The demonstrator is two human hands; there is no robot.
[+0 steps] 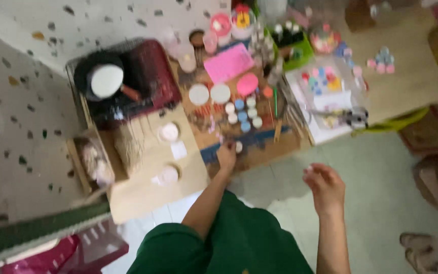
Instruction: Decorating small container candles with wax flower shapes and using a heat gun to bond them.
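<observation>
White, a small round lid (239,147) sits at your left hand (226,155), fingertips pinched on it over the brown cardboard sheet (259,152); your right hand (325,185) hangs loosely curled, grip unclear.

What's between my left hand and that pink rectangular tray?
Head view: a cluster of small round white and blue lids lies between the left hand and the pink tray.
</observation>
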